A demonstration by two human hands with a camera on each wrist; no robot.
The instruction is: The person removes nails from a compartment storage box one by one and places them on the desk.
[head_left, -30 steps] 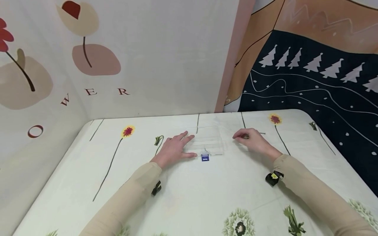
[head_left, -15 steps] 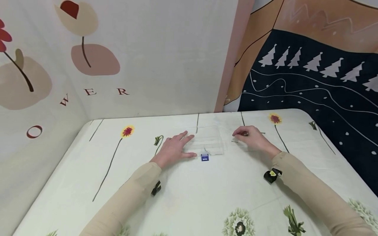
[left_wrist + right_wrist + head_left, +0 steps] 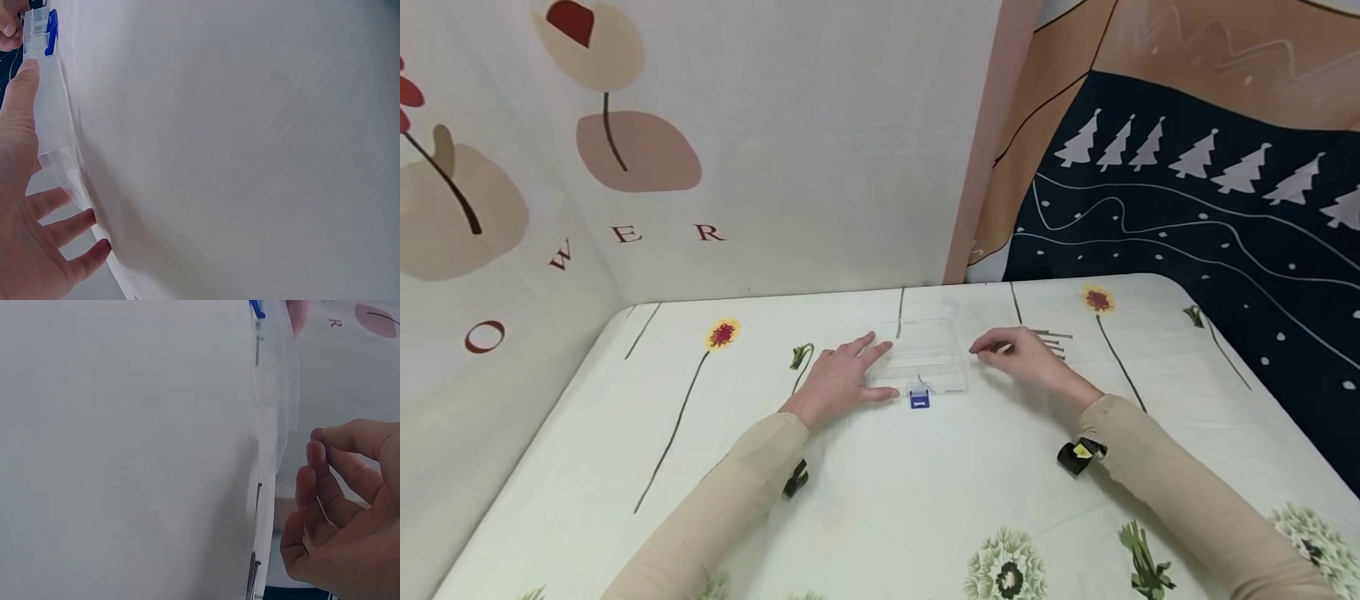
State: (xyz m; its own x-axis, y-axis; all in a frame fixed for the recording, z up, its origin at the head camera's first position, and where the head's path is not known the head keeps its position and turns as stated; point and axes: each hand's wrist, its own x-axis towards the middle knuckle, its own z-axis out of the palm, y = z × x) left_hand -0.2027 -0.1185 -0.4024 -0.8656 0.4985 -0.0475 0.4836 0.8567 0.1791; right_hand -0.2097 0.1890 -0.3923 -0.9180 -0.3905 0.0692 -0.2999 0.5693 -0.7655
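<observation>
A clear plastic case [image 3: 925,358] with dividers and a blue latch [image 3: 919,400] lies on the table. My left hand [image 3: 842,379] rests at its left side, fingers spread; in the left wrist view its thumb [image 3: 24,84] lies along the case's edge. My right hand [image 3: 1018,358] is just right of the case, thumb and index fingertips together and the other fingers bent. I cannot tell whether something thin is between those fingertips. Several nails [image 3: 1052,336] lie right of this hand. In the right wrist view one nail [image 3: 258,499] lies nearer the case and another [image 3: 257,347] shows at the case.
The table is covered by a white cloth [image 3: 850,517] printed with flowers. Behind it hangs a pale curtain [image 3: 812,167]; a dark cloth with white trees [image 3: 1150,208] hangs at the right.
My right hand has moved left, from over the nails toward the case's right edge, uncovering several nails behind it. The left hand and the case have stayed in place.
</observation>
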